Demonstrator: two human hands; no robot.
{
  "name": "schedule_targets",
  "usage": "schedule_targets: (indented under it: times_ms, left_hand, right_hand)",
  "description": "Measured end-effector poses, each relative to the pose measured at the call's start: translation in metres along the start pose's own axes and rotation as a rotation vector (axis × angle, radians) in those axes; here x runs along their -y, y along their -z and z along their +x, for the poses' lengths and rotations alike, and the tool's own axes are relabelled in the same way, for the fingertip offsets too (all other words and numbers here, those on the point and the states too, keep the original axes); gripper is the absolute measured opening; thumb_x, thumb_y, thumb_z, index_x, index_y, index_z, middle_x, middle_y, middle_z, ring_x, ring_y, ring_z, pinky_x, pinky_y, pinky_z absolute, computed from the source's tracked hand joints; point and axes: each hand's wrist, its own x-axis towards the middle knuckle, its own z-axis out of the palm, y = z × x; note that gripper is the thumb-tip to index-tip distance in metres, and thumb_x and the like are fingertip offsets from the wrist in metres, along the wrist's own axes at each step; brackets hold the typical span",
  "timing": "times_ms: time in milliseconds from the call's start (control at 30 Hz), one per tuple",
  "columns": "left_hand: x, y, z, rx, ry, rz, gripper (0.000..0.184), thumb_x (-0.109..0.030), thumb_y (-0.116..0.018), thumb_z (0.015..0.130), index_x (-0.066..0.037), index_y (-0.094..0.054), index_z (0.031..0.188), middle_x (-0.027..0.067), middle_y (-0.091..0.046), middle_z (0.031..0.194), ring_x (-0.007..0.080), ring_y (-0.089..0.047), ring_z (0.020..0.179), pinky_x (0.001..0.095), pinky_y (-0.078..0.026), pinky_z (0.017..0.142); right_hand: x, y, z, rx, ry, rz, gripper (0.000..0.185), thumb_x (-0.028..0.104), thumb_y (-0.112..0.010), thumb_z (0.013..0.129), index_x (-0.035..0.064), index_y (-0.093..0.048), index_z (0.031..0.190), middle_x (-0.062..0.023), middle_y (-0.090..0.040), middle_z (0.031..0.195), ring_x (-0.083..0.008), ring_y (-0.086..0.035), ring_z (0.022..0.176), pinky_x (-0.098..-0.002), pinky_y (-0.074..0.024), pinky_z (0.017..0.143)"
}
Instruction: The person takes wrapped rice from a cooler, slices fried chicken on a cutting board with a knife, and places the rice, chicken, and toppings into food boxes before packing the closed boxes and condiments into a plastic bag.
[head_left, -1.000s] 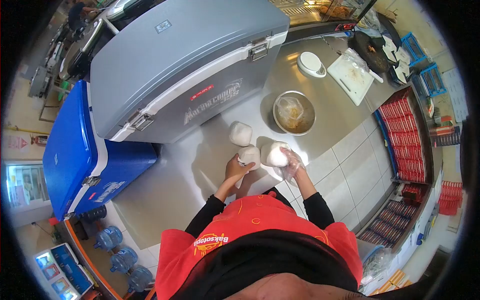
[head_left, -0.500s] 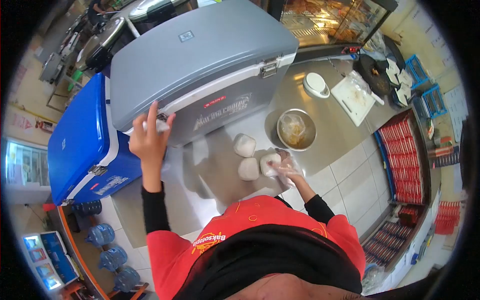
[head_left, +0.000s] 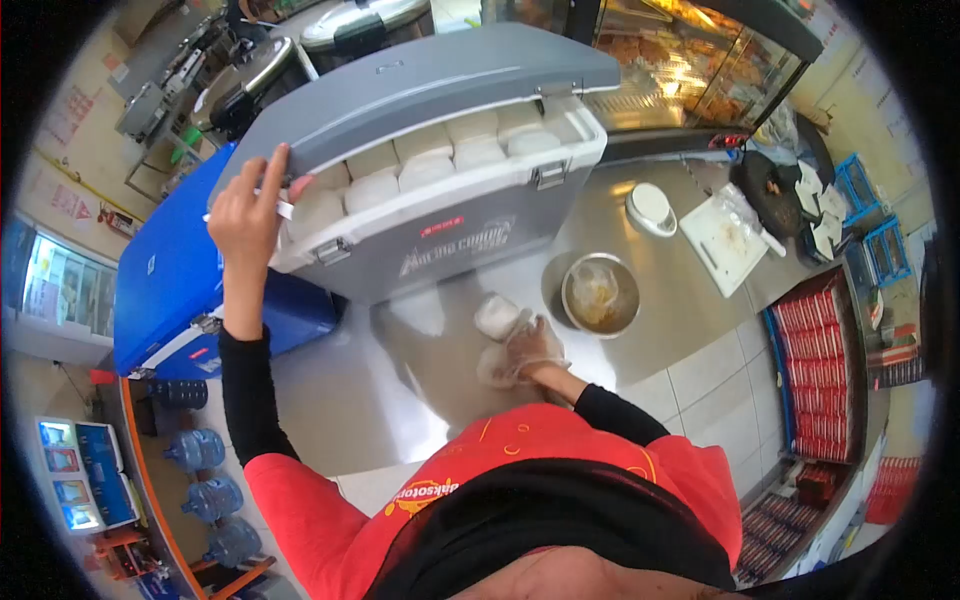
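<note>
My left hand (head_left: 247, 205) grips the front left corner of the raised grey lid (head_left: 420, 85), fingers wrapped at its edge. Under the lid, the grey cooler (head_left: 450, 235) holds several white wrapped bundles (head_left: 425, 170) in rows. My right hand (head_left: 530, 350), in a clear plastic glove, reaches over white bundles on the steel counter (head_left: 350, 420). One bundle (head_left: 497, 316) shows behind its fingers and another (head_left: 494, 366) lies partly under them. The fingers are bent; glare and the glove hide whether they grip a bundle.
A steel bowl (head_left: 600, 294) with a plastic bag in it stands right of the bundles. Beyond are a white scale (head_left: 651, 208), a white cutting board (head_left: 722, 243) and a glass display case (head_left: 690, 70). A blue cooler (head_left: 165, 270) stands at the left.
The grey lid has gone from closed to partly raised, with my left hand now at its corner. My right hand has moved left over the bundles on the counter.
</note>
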Motion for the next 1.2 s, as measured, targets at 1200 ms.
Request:
schedule_targets:
  times_ms: [1200]
  left_hand:
    - [0.111,-0.063,0.128,0.082,0.355,-0.352,0.034,-0.049,-0.064,0.073,-0.019,-0.064,0.088,-0.0043,-0.057,0.08,0.016,-0.06,0.06,0.0277,-0.044,0.054]
  right_hand:
    - [-0.18,0.346,0.105,-0.085,0.087,0.2,0.048,0.029,-0.07,0.069,0.0089,-0.055,0.108,-0.0103,-0.059,0.093,-0.0214,-0.056,0.082,-0.0303,-0.0452,0.074]
